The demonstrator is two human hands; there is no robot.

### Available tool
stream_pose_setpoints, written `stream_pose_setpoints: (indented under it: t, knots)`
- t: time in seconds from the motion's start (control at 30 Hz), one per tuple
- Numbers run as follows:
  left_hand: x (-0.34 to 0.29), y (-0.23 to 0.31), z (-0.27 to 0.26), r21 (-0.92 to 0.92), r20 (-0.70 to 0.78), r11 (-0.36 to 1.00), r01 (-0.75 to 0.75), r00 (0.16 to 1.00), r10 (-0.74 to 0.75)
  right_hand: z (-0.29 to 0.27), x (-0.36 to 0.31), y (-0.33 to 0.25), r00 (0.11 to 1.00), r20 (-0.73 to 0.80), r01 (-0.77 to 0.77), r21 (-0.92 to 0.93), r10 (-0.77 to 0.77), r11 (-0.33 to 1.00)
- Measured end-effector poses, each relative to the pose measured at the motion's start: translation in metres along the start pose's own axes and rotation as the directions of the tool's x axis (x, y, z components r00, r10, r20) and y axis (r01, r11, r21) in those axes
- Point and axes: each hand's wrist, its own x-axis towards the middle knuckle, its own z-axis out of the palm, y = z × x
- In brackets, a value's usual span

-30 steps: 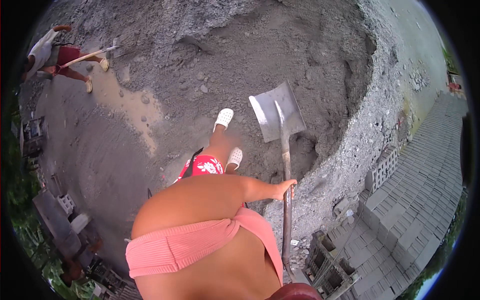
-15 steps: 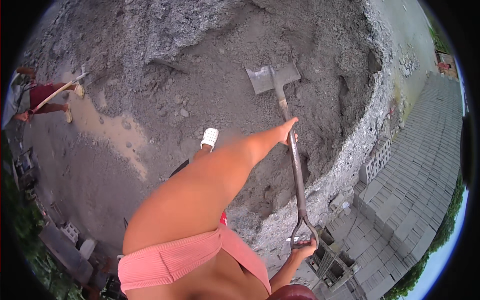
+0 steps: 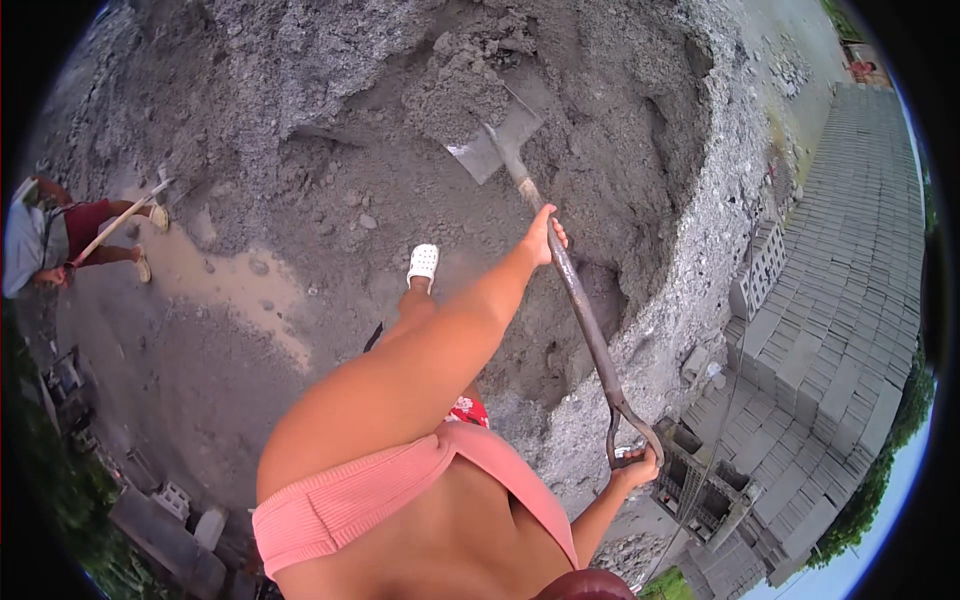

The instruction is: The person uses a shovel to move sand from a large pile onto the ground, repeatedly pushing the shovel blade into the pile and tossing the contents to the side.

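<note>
A long-shafted shovel [image 3: 583,305] slants across the ground in front of me. My left hand [image 3: 545,236] is closed round the upper-middle of its shaft, below the blade. My right hand [image 3: 637,468] grips the end bar of the D-shaped handle at the lower right. The metal blade [image 3: 512,137] points away from me, against the dug-out face of a grey sand and gravel pile [image 3: 330,70]. Loose damp gravel [image 3: 455,95] covers the blade's far part and hides its front edge.
My foot in a white clog [image 3: 424,262] stands on the grey ground. At the far left another person [image 3: 85,225] holds a wooden-handled tool beside a muddy puddle [image 3: 225,280]. Stacked concrete blocks [image 3: 840,260] line the right side. A gravel ridge [image 3: 680,300] runs before them.
The blade has moved forward and a little left into the pile, and gravel now lies over its front. The handle end with my right hand has shifted right and slightly up.
</note>
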Motion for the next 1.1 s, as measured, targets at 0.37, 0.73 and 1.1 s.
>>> stream_pose_setpoints:
  t: [0.37,0.73,1.1]
  knots:
    - [-0.347,-0.006,-0.29,-0.426,-0.269,0.632,-0.648,0.757,0.595,0.015,-0.026,0.008,0.33,0.787,0.663,0.2,-0.522,0.721]
    - [-0.443,0.052,-0.325,-0.427,-0.415,0.304,-0.851,0.484,0.77,0.126,-0.101,-0.004,0.151,0.873,0.478,0.346,-0.463,0.807]
    - [-0.178,-0.052,-0.157,-0.001,-0.246,0.993,0.115,0.963,-0.112,-0.161,-0.059,0.061,0.985,0.07,-0.149,-0.075,0.155,0.986]
